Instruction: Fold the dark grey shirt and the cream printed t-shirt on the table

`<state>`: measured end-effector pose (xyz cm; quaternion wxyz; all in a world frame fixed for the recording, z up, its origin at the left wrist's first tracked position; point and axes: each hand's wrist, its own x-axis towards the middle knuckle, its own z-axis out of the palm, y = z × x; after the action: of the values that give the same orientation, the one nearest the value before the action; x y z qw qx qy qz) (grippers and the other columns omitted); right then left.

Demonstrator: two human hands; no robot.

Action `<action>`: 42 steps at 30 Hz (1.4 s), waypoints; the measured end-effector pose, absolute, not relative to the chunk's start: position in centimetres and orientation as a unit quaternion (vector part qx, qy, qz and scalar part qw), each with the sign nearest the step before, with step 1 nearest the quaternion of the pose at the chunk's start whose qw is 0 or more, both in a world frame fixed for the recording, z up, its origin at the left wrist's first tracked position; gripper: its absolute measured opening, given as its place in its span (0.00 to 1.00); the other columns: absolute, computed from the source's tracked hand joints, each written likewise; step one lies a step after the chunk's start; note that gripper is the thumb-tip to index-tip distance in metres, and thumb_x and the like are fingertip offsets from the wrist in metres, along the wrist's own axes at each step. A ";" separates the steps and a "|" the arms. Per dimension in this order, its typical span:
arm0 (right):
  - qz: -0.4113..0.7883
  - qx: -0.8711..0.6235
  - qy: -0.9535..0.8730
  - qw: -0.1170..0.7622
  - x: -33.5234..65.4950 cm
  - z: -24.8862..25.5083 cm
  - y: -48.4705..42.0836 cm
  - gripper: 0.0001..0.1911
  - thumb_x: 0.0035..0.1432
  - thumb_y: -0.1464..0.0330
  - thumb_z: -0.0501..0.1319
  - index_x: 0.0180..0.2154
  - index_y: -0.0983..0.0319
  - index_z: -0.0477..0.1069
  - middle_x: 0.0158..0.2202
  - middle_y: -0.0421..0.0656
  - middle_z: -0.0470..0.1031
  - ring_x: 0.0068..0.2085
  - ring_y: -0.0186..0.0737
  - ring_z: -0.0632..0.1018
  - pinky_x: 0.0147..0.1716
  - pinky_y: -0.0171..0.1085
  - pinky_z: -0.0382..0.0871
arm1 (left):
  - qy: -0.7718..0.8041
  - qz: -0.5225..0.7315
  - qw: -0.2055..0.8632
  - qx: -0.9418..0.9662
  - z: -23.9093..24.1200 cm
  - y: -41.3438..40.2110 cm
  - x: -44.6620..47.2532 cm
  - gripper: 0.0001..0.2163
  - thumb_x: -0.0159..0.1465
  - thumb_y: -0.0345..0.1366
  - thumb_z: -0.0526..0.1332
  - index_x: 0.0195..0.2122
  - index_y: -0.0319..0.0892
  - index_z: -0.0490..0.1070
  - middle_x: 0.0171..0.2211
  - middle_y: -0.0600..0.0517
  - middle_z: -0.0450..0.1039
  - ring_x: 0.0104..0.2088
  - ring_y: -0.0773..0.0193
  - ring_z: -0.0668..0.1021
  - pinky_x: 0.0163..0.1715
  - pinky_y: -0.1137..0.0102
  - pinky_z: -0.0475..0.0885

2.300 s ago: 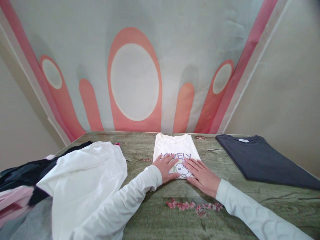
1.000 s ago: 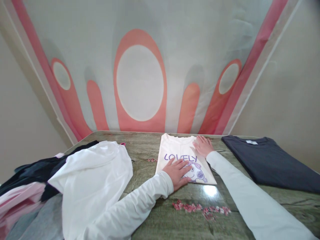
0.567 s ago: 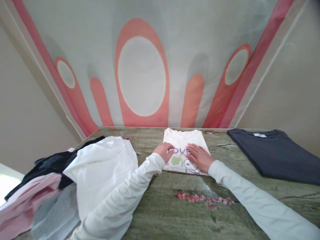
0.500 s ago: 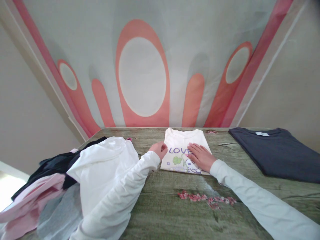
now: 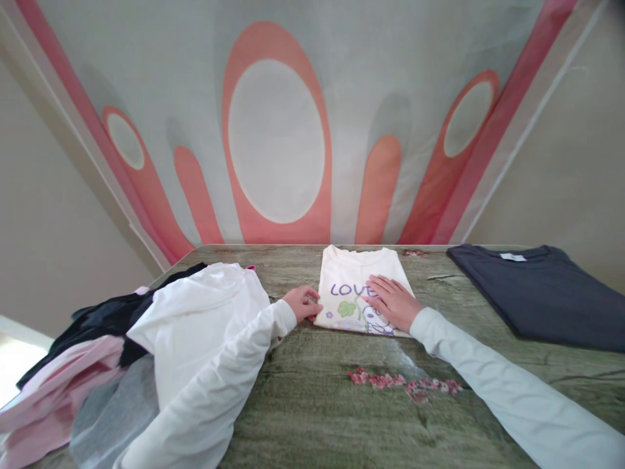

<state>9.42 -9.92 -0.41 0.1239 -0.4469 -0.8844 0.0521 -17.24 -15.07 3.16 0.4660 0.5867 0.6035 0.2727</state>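
A folded cream T-shirt (image 5: 354,267) lies near the table's far edge, its front up with "LOVE" lettering and a cartoon print. Flat on the right part of the print rests my right hand (image 5: 393,303), fingers stretched out over the end of the lettering. My left hand (image 5: 301,303) is at the shirt's left edge, fingers curved and thumb apart from them, the tips at the fabric's lower left side. No cloth shows between those fingers.
At the left is a loose heap of clothes: a white top (image 5: 195,319), black cloth (image 5: 102,326), a pink garment (image 5: 63,378) and a grey one (image 5: 117,410). A folded dark grey T-shirt (image 5: 547,293) lies right on the wood-patterned table (image 5: 317,404). A wall stands behind.
My left hand has moved slightly left and down along the shirt's edge, and its curled fingers have spread from the thumb. My right hand stays flat on the shirt.
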 end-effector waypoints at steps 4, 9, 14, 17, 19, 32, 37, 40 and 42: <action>0.058 -0.449 -0.884 0.122 9.4 -0.3 -9.9 0.31 0.58 0.51 0.37 0.56 0.61 0.54 0.59 0.45 0.52 0.59 0.43 0.51 0.55 0.46 0.45 | 0.563 0.370 0.510 0.536 2.7 -14.8 -17.0 0.19 0.45 0.32 0.67 0.36 0.38 0.60 0.23 0.57 0.67 0.25 0.69 0.73 0.24 0.72 0.69; 0.054 -0.450 -0.883 0.122 9.4 -0.5 -9.9 0.32 0.58 0.51 0.37 0.56 0.61 0.54 0.59 0.45 0.52 0.59 0.44 0.51 0.55 0.46 0.45 | 0.517 0.432 0.584 0.453 2.6 -14.5 -16.6 0.29 0.44 0.36 0.69 0.45 0.39 0.56 0.30 0.53 0.69 0.29 0.66 0.75 0.30 0.67 0.71; 0.053 -0.446 -0.885 0.122 9.4 -0.5 -9.9 0.31 0.58 0.51 0.37 0.56 0.61 0.54 0.59 0.45 0.52 0.59 0.43 0.51 0.55 0.46 0.46 | 0.447 0.345 0.659 0.497 2.4 -14.7 -16.8 0.45 0.44 0.40 0.68 0.58 0.44 0.41 0.29 0.51 0.72 0.29 0.62 0.76 0.29 0.67 0.70; 0.049 -0.448 -0.885 0.121 9.4 -0.5 -9.9 0.31 0.58 0.51 0.38 0.56 0.60 0.54 0.59 0.44 0.52 0.59 0.43 0.51 0.55 0.46 0.45 | 0.403 0.304 0.672 0.542 2.1 -14.6 -17.3 0.49 0.42 0.36 0.70 0.59 0.44 0.36 0.34 0.48 0.73 0.34 0.60 0.76 0.32 0.68 0.69; 0.050 -0.450 -0.883 0.120 9.4 -0.6 -9.9 0.30 0.58 0.52 0.38 0.56 0.60 0.54 0.59 0.44 0.51 0.59 0.43 0.51 0.55 0.47 0.45 | 0.393 0.287 0.667 0.564 1.9 -14.4 -17.9 0.50 0.41 0.33 0.70 0.59 0.44 0.37 0.38 0.46 0.72 0.36 0.61 0.75 0.34 0.69 0.69; 0.056 -0.454 -0.883 0.107 9.4 -0.3 -9.9 0.30 0.58 0.51 0.37 0.56 0.59 0.53 0.60 0.43 0.51 0.59 0.42 0.51 0.55 0.47 0.45 | 0.490 0.238 0.542 0.640 1.5 -14.0 -19.5 0.38 0.45 0.32 0.64 0.57 0.41 0.49 0.27 0.56 0.68 0.20 0.70 0.72 0.19 0.74 0.68; 0.052 -0.454 -0.883 0.109 9.3 -0.3 -10.0 0.31 0.58 0.51 0.37 0.56 0.60 0.53 0.59 0.43 0.51 0.59 0.42 0.51 0.55 0.47 0.45 | 0.569 0.183 0.289 0.748 3.8 -14.4 -18.5 0.23 0.53 0.34 0.58 0.51 0.38 0.60 0.30 0.51 0.70 0.27 0.63 0.75 0.29 0.69 0.70; 0.050 -0.451 -0.884 0.114 9.3 -0.4 -10.0 0.30 0.58 0.51 0.37 0.56 0.60 0.54 0.59 0.43 0.52 0.59 0.43 0.51 0.55 0.47 0.46 | 0.538 0.171 0.081 0.821 4.7 -15.2 -16.3 0.17 0.58 0.36 0.53 0.49 0.38 0.63 0.42 0.45 0.68 0.42 0.59 0.72 0.43 0.65 0.64; 0.046 -0.450 -0.884 0.117 9.3 -0.6 -10.0 0.30 0.58 0.52 0.37 0.56 0.60 0.54 0.59 0.44 0.52 0.59 0.43 0.51 0.55 0.48 0.46 | 0.475 0.154 0.032 0.866 4.4 -16.1 -14.6 0.18 0.61 0.39 0.49 0.52 0.40 0.59 0.51 0.45 0.62 0.51 0.57 0.65 0.49 0.63 0.59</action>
<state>9.32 -9.96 -0.55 0.1169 -0.4497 -0.8843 0.0465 -14.58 -16.06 4.38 0.0319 0.8660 0.4749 0.1536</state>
